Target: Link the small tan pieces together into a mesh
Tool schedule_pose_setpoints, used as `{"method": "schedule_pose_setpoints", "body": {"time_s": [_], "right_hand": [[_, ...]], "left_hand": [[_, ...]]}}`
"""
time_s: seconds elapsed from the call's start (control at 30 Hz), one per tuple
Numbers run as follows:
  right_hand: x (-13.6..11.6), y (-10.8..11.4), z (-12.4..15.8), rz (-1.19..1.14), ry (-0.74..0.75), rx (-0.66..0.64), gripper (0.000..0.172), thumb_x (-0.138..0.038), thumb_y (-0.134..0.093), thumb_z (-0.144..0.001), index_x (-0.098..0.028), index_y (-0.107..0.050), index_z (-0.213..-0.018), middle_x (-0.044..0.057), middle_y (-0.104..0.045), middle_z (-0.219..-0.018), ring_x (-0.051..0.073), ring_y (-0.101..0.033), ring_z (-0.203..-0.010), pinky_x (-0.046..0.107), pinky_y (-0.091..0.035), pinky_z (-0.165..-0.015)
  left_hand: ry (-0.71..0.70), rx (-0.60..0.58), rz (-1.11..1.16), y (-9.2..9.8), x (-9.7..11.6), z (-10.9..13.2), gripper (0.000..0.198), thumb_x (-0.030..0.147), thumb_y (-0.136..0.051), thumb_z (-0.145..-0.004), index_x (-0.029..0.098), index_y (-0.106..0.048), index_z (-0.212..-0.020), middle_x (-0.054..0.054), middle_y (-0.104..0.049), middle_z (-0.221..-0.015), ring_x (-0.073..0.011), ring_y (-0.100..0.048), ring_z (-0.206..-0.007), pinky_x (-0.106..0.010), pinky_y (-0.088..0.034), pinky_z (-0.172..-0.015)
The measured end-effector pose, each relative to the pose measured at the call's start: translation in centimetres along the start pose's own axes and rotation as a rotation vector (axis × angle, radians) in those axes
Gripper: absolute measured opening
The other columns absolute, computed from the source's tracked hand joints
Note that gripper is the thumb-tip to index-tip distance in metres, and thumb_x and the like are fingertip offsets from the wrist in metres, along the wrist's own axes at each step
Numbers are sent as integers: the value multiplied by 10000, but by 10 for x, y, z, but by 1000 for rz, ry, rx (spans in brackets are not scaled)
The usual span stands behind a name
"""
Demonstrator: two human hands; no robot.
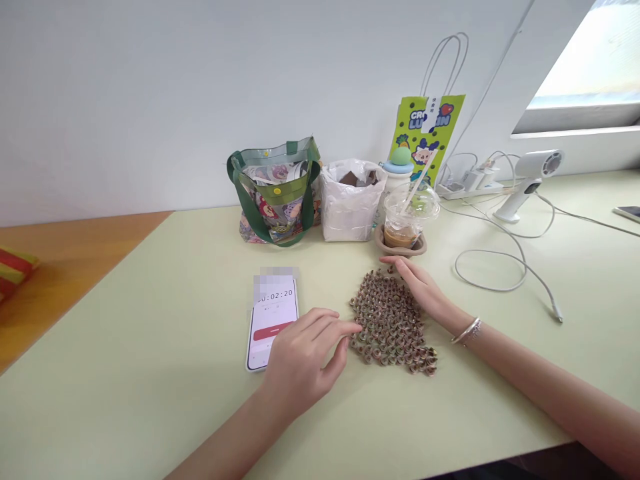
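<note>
A dense patch of small brown and greenish round pieces [387, 320], like seed pods or caps, lies spread on the pale table. My left hand [313, 350] is open, palm down, at the patch's left edge. Its index fingertip reaches the outermost pieces, and the thumb hangs apart below it. My right hand [417, 283] lies along the upper right edge, fingers stretched out to the left and nothing held. A few pieces sit beside its fingers; some may be hidden under it. A phone [259, 357] showing a timer is partly covered by my left hand.
Behind the patch, a cup of brown drink [400, 237] with a straw sits in a cardboard holder [417, 248]. Further back are a white plastic bag [350, 210], a green-trimmed tote [277, 200] and a green paper bag [453, 113]. At right are a cable [523, 260] and handheld fan [525, 183].
</note>
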State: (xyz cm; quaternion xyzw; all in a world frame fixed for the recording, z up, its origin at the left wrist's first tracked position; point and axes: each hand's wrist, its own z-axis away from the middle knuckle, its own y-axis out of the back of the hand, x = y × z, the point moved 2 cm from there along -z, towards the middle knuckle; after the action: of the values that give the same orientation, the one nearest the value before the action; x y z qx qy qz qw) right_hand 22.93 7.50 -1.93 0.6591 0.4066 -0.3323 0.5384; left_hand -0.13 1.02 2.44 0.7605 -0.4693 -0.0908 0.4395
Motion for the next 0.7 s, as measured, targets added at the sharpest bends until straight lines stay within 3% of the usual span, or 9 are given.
{"method": "schedule_pose_setpoints", "body": {"time_s": [0.3,0.57,0.7], "right_hand": [[-19,-20,-1,-24,68,-224,429,-503,-324,-898,-244,-611,-1085,29,-613,-1141,208,-506,-1116,384,-327,-1016],[-25,-21,0,-55,91,-298,433,-500,-338,-895,-226,-650,-1019,42,-640,-1084,214,-541,-1063,394,-368,-983],[-25,-18,3,-87,90,-278,438,-504,-316,-902,-247,-625,-1076,30,-607,-1162,204,-498,-1139,398,-320,-1033]], "left_hand": [[2,-37,13,0,0,0,201,100,-487,-801,218,-625,-885,27,-671,-784,-155,-597,-852,-257,-502,-698],[-11,-63,30,0,1,0,200,96,-481,-793,218,-629,-849,24,-667,-764,-144,-602,-842,-253,-516,-696],[-11,-61,39,0,0,-1,205,96,-481,-796,220,-628,-868,22,-672,-772,-148,-609,-843,-264,-520,-705]]}}
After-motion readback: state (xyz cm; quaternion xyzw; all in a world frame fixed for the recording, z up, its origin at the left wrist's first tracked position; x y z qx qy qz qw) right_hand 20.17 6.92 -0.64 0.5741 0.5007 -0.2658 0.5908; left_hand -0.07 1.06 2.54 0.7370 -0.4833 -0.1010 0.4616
